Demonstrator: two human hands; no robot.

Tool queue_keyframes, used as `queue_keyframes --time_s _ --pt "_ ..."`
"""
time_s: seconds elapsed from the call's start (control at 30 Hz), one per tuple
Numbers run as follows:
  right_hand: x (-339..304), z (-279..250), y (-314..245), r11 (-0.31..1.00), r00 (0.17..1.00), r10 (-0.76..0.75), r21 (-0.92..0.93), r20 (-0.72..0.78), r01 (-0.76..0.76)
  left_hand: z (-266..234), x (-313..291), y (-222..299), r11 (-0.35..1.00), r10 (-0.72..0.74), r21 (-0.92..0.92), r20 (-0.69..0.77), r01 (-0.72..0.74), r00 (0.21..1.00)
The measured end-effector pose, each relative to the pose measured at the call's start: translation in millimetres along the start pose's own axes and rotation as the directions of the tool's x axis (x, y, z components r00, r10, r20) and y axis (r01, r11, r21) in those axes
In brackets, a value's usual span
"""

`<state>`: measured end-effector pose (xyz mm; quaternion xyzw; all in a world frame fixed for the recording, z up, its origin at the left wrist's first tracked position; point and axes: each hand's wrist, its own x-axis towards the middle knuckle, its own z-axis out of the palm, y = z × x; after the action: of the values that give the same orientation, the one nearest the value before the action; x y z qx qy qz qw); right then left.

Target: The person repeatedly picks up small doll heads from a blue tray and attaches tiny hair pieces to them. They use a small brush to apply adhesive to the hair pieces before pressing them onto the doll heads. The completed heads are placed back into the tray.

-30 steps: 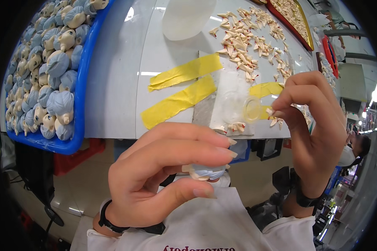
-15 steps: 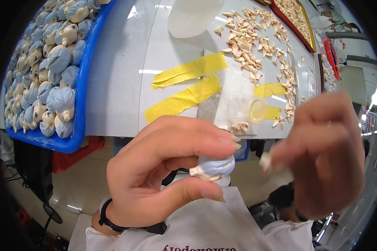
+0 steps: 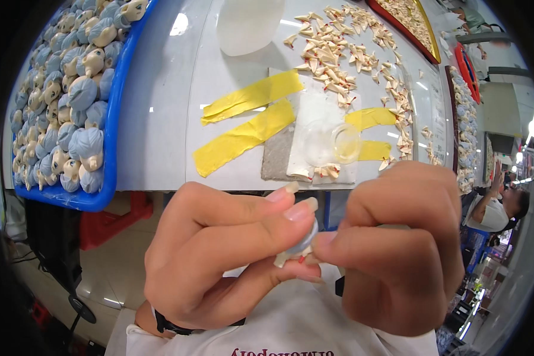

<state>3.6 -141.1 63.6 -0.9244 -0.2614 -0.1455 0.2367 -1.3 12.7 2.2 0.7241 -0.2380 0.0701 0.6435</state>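
Between the thumb and fingers of my left hand (image 3: pixel 213 255) is a small doll head (image 3: pixel 304 244) with pale blue hair, largely covered by the fingers. My right hand (image 3: pixel 403 255) is closed in a pinch against the head's right side. At its fingertips shows a small cream pointed piece (image 3: pixel 308 255) with a red tip, touching the head or right beside it; the fingers hide most of it. Several like cream pieces (image 3: pixel 326 59) with red tips lie scattered on the table beyond my hands.
A blue tray (image 3: pixel 110 148) full of blue-haired doll heads stands at the left. Yellow tape strips (image 3: pixel 243 136), a grey board (image 3: pixel 276 154) and a clear round cup (image 3: pixel 344 142) lie ahead. A frosted container (image 3: pixel 249 26) and a red-and-gold tray (image 3: pixel 430 35) are farther back. A person (image 3: pixel 492 207) sits at the right.
My right hand has moved left with the cream piece and met the doll head. My left hand has tilted the head, and its fingers cover more of it. The view has shifted slightly.
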Motion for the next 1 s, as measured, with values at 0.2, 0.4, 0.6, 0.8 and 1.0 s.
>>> queue_keyframes --time_s 0.2,0.4,0.6,0.8,1.0 --pt "-23.6 -11.2 33.6 0.96 0.989 0.12 0.265 -0.085 -0.093 1.4 -5.3 -11.7 0.993 -0.082 -0.077 0.038 0.084 0.996" --pt "-38.3 -42.8 112.7 0.843 0.843 0.537 -0.015 -0.038 -0.538 6.6 -7.7 -12.2 0.885 -0.317 -0.38 -0.067 0.269 0.946" --pt "-29.2 -27.5 128.1 0.924 0.948 0.314 -0.245 0.045 -0.294 9.1 -3.0 -8.5 0.923 -0.262 -0.299 -0.028 0.242 0.965" --pt "-27.5 -32.8 129.5 0.952 0.973 0.229 -0.213 0.018 -0.22 6.9 -2.2 -11.5 0.937 -0.233 -0.266 0.009 0.226 0.973" --pt "-36.1 -45.2 113.1 0.808 0.826 0.555 0.302 -0.1 -0.506 4.5 -0.6 -11.4 0.9 -0.294 -0.343 -0.023 0.269 0.955"
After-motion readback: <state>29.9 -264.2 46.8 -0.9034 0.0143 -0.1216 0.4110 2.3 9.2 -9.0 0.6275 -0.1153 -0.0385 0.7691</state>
